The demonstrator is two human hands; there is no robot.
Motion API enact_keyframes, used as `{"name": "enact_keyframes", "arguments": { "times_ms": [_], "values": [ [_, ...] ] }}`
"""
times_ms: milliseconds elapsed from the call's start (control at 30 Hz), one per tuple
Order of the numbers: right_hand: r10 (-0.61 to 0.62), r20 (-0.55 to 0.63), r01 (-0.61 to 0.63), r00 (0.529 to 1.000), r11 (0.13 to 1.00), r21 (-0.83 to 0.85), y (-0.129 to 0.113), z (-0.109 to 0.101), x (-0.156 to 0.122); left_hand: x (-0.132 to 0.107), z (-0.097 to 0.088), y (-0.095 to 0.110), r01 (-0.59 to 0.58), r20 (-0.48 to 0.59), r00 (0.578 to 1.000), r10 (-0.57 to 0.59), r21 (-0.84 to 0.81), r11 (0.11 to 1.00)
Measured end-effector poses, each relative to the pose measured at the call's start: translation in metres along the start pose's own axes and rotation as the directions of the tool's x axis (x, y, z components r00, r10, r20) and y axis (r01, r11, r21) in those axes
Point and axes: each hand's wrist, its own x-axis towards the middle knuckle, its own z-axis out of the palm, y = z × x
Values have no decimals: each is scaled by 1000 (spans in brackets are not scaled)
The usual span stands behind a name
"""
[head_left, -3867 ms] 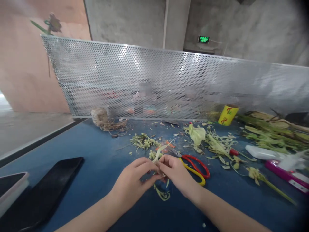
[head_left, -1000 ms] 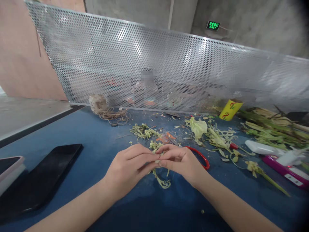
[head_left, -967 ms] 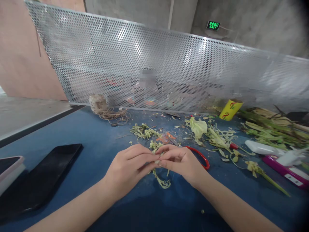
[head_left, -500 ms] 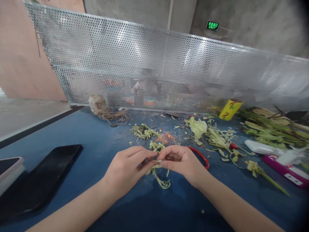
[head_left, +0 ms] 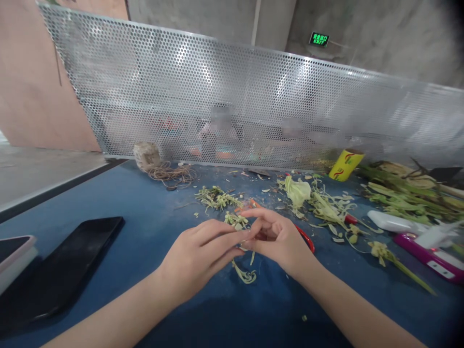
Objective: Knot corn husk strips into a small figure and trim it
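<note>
Over the middle of the blue table, my left hand (head_left: 206, 251) and my right hand (head_left: 277, 241) meet at the fingertips. My right thumb and forefinger are pinched, and the left fingers press together beside them; whatever small piece lies between is hidden. Pale green plant trimmings (head_left: 235, 221) lie just behind the fingers, and a curled pale strip (head_left: 246, 276) lies below them. A red scissor handle (head_left: 307, 239) shows behind my right hand. Farther back is a small heap of green flower sprigs (head_left: 215, 197).
A black phone (head_left: 68, 266) and another phone in a pale case (head_left: 16, 253) lie left. String (head_left: 170, 173) is at the back. Plant scraps (head_left: 326, 205), a yellow roll (head_left: 346, 164), a purple device (head_left: 427, 256) and stalks (head_left: 406, 193) lie right. A perforated metal screen (head_left: 181, 87) stands behind.
My left fingers have shifted right and straightened over the right fingertips. My right hand has turned slightly, its upper fingers lifting apart from the pinch.
</note>
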Motion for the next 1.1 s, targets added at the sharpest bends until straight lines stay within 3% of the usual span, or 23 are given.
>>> {"name": "enact_keyframes", "arguments": {
  "times_ms": [100,433,833,1100],
  "values": [
    [26,36,-26,999,1000,0,-1,0,-1,-3,1,-3,-11,32,999,13,-59,998],
    [128,66,-130,990,991,25,-1,-2,0,-5,1,-4,-77,-59,996,73,-57,995],
    [34,83,-54,996,967,249,4,0,-1,-3,2,-3,-105,-121,987,104,0,995],
    [156,182,-212,971,912,351,4,2,0,-7,2,-3,-124,-58,991,123,-13,992]
  ]
}}
